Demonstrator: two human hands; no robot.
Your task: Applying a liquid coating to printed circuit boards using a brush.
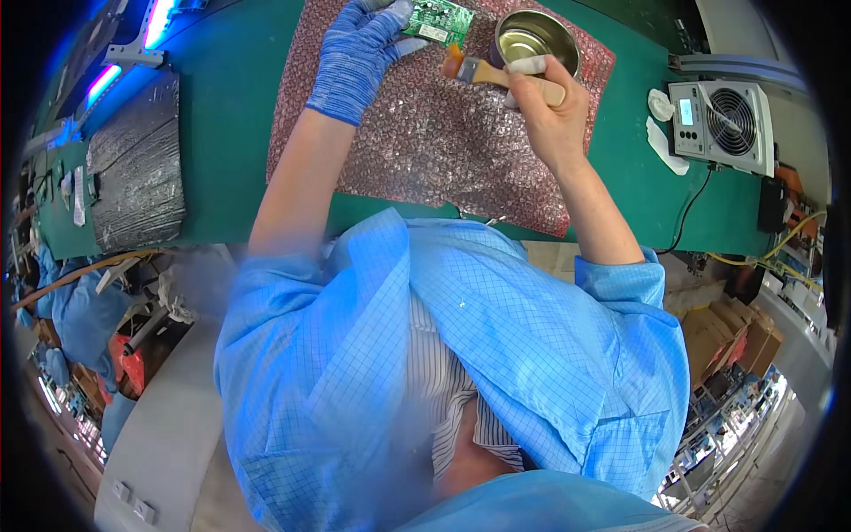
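Observation:
My left hand (355, 66), in a blue striped glove with pale fingertips, grips the left end of a green circuit board (436, 19) at the top of the view. A wooden-handled brush (487, 74) is held in my right hand (558, 111), which wears pale finger covers on a bare hand. The brush's orange-brown bristles point left, a little below the board and apart from it. Just behind my right fingers stands a round metal tin (536, 40), its inside partly in view. Pinkish bubble wrap (425, 151) lies beneath both hands.
On the green table (222, 115), a white fan unit (722, 126) with a small screen stands at the right, crumpled white tissue (660, 105) beside it. A black-grey sheet (136, 160) lies at the left, near lit tube lamps (158, 22). Cardboard boxes (731, 341) sit below at the right.

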